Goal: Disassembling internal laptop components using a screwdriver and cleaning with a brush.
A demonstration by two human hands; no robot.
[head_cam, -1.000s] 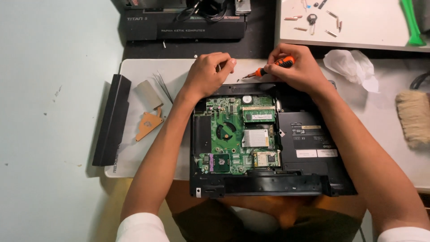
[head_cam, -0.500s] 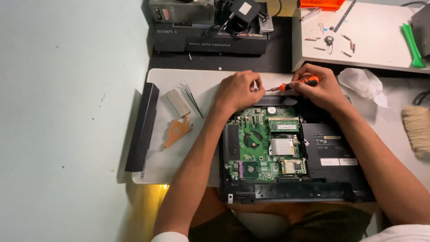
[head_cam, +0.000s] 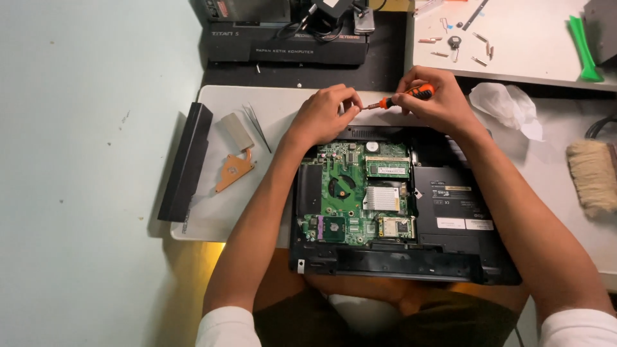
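Right hand point(head_cam: 437, 103) closed around an orange-handled screwdriver point(head_cam: 402, 97) just beyond the far edge of the opened laptop point(head_cam: 398, 205), left hand point(head_cam: 324, 115) pinching the screwdriver's tip there, copper heatsink point(head_cam: 232, 168) left of the laptop on the tabletop point(head_cam: 212, 212), tissue point(head_cam: 504, 106) to its right.

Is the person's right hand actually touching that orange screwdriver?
Touching. The head view shows the right hand wrapped around the orange screwdriver, its fingers closed on the handle with no gap.
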